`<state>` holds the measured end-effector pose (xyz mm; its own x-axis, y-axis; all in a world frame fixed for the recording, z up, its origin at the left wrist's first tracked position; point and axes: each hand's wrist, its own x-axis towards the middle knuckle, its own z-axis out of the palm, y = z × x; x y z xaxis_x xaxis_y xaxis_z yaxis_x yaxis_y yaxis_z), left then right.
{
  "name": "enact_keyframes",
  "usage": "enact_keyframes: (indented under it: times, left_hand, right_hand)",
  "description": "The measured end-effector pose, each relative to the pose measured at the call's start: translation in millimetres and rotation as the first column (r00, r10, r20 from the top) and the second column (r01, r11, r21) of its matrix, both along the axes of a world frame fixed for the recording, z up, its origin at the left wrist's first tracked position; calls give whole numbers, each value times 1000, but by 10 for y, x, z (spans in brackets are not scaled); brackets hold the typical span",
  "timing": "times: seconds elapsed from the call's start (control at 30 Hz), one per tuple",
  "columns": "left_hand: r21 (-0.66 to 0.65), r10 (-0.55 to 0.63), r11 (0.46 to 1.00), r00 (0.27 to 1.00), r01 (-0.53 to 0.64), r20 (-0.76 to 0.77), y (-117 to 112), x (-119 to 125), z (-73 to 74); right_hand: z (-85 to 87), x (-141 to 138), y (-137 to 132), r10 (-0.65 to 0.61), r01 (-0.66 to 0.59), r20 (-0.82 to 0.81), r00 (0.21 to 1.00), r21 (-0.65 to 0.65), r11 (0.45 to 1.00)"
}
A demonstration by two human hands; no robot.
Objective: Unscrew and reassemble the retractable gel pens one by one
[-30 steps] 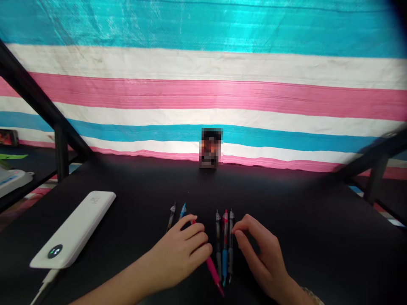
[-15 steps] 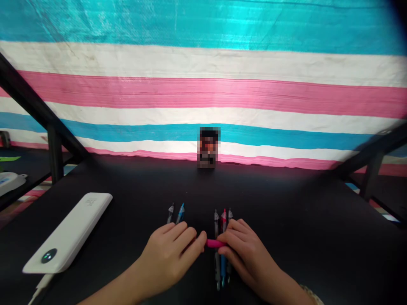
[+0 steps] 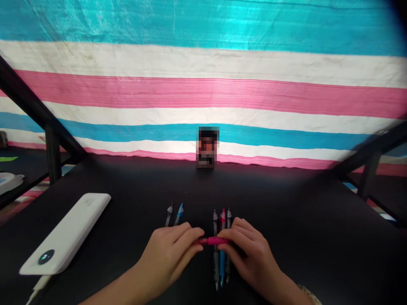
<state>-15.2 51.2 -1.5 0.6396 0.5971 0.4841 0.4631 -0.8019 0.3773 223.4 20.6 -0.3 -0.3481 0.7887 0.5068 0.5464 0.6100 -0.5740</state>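
Left hand (image 3: 178, 250) and right hand (image 3: 249, 250) pinch the pink pen (image 3: 217, 240) over three pens (image 3: 222, 263), short of the far edge of the table (image 3: 286, 199) — a jerky tug could scatter them.

You're in a sheeted-off booth, home or workshop unclear: striped sheeting (image 3: 203, 94) backs the worktop's (image 3: 286, 203) far edge, dark bars (image 3: 53, 150) its sides.
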Motion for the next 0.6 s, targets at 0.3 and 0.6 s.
enact_keyframes:
  times: [0.3,0.6]
  left_hand:
    - [-260,197,959,924,-112,327,-9,-98,66]
    - [-466,370,863,873,-196,318,-18,-81,46]
  right_hand:
    - [98,49,0,-134,79,-130,982,-357,931]
    - [106,49,14,-205,76,-203,957,-510,857]
